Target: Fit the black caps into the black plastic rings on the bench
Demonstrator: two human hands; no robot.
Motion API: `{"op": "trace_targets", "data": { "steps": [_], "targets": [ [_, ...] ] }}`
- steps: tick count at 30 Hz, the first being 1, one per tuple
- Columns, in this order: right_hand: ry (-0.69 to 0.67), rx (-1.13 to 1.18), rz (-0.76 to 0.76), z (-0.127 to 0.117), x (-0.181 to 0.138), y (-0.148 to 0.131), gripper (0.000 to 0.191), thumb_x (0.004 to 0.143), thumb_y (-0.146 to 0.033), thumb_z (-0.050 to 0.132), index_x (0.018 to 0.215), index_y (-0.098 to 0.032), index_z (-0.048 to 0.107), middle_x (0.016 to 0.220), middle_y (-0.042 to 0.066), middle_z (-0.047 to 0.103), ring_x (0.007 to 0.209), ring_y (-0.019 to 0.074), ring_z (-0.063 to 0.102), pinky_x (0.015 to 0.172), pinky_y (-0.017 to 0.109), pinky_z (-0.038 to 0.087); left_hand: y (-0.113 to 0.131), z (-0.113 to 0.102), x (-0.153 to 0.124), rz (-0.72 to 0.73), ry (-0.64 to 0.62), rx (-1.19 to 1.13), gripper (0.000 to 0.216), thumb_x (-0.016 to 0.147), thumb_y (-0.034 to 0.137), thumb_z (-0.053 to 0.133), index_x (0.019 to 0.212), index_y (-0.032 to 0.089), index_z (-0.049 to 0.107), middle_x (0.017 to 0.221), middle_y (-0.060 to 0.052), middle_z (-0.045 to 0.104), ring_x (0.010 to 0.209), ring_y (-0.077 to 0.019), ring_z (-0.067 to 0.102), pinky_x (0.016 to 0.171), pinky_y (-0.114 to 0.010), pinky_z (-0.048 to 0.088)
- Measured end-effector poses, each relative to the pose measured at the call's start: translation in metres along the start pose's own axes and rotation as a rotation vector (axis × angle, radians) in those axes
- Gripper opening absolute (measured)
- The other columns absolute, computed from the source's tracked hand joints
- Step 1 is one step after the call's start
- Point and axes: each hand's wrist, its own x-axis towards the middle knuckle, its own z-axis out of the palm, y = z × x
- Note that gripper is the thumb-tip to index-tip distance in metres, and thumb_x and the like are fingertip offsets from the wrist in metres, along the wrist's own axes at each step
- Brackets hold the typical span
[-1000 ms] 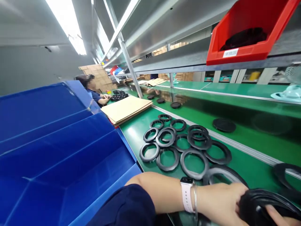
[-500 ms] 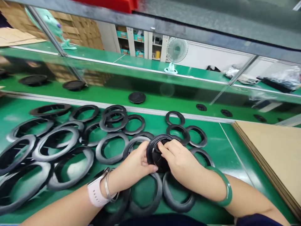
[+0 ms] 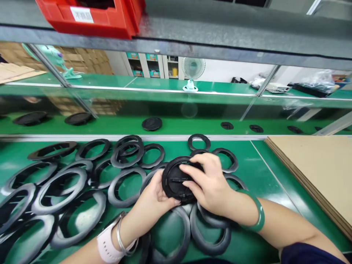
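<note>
A round black plastic part (image 3: 176,180), a ring with a ribbed disc inside it, is held up above the green table, its inner face turned towards me. My left hand (image 3: 156,196) grips the lower left of its rim, thumb at the bottom edge. My right hand (image 3: 210,183) closes over the right side, with fingertips on the inner face and at the upper rim. Its palm hides that side. Below my hands lie loose black rings, among them one ring (image 3: 187,234) under my left wrist and another ring (image 3: 210,249) to its right.
Several larger dark rings (image 3: 128,203) crowd the left of the table. A cardboard stack (image 3: 316,176) lies at the right. On the green strip behind sit black discs (image 3: 152,124). Overhead runs a metal shelf (image 3: 209,33) with a red bin (image 3: 93,22); a fan (image 3: 193,69) stands beyond.
The round part has turned from tilted sideways to facing me. My right fingers have spread across its face and upper rim. My view has shifted, showing more of the red bin.
</note>
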Motion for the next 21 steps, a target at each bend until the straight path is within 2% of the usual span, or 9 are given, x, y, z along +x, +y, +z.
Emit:
{"op": "trace_targets", "data": {
  "steps": [2,4,6,8,12,15,18,21],
  "targets": [
    [0.095,0.155,0.161,0.0,0.002,0.005,0.047,0.1,-0.026,0.056,0.144,-0.015,0.047,0.137,0.017,0.043,0.125,0.0304,0.043,0.106,0.05,0.04,0.001,0.0,0.0,0.045,0.065,0.006,0.076,0.068,0.017,0.085,0.128,0.027,0.039,0.139,-0.008,0.055,0.128,-0.0236,0.057,0.102,-0.033,0.052],
    [0.013,0.343,0.317,0.004,0.003,0.01,0.045,0.102,-0.028,0.052,0.145,-0.018,0.044,0.135,0.014,0.048,0.121,0.0257,0.049,0.102,0.044,0.044,0.0,0.0,-0.001,0.054,0.076,0.017,0.076,0.069,0.018,0.083,0.129,0.027,0.038,0.141,-0.009,0.053,0.131,-0.0247,0.055,0.105,-0.035,0.05],
    [-0.097,0.499,0.446,0.009,0.004,0.014,0.031,0.102,-0.028,0.051,0.132,-0.02,0.054,0.121,0.009,0.057,0.112,0.0226,0.054,0.098,0.041,0.046,-0.004,-0.001,-0.002,0.028,0.052,0.036,0.078,0.07,0.016,0.081,0.132,0.028,0.035,0.142,-0.01,0.052,0.132,-0.0255,0.054,0.106,-0.037,0.05],
    [-0.127,0.584,0.537,0.015,0.005,0.016,0.019,0.1,-0.028,0.052,0.116,-0.02,0.059,0.11,0.005,0.06,0.106,0.0218,0.056,0.096,0.04,0.045,-0.009,-0.002,-0.003,-0.008,0.03,0.088,0.083,0.068,0.013,0.08,0.135,0.03,0.033,0.142,-0.009,0.052,0.13,-0.0261,0.056,0.105,-0.039,0.051],
    [-0.127,0.665,0.626,0.021,0.005,0.015,0.013,0.094,-0.032,0.057,0.098,-0.019,0.057,0.098,0.003,0.059,0.096,0.0213,0.056,0.088,0.037,0.044,-0.014,-0.003,-0.006,-0.029,0.019,0.179,0.091,0.065,0.011,0.081,0.138,0.031,0.031,0.139,-0.01,0.055,0.124,-0.0277,0.06,0.102,-0.042,0.052],
    [-0.117,0.679,0.668,0.023,0.004,0.014,0.017,0.089,-0.035,0.061,0.091,-0.019,0.055,0.093,0.002,0.056,0.09,0.0208,0.054,0.083,0.036,0.043,-0.014,-0.004,-0.008,0.001,-0.032,0.172,0.091,0.067,0.02,0.083,0.14,0.029,0.03,0.14,-0.012,0.054,0.123,-0.0299,0.061,0.101,-0.044,0.053],
    [-0.089,0.669,0.682,0.026,0.004,0.013,0.017,0.086,-0.034,0.063,0.088,-0.019,0.054,0.09,0.002,0.055,0.087,0.02,0.053,0.079,0.034,0.042,-0.013,-0.004,-0.01,0.119,-0.027,0.297,0.075,0.081,0.036,0.075,0.143,0.025,0.033,0.142,-0.015,0.053,0.129,-0.0313,0.055,0.108,-0.048,0.048],
    [-0.064,0.66,0.691,0.027,0.003,0.012,0.017,0.083,-0.031,0.064,0.084,-0.019,0.052,0.087,0.001,0.054,0.084,0.019,0.052,0.077,0.033,0.042,-0.009,-0.003,-0.012,0.184,0.034,0.488,0.06,0.091,0.042,0.063,0.142,0.023,0.037,0.14,-0.014,0.054,0.131,-0.0297,0.053,0.111,-0.048,0.044]
  ]
}}
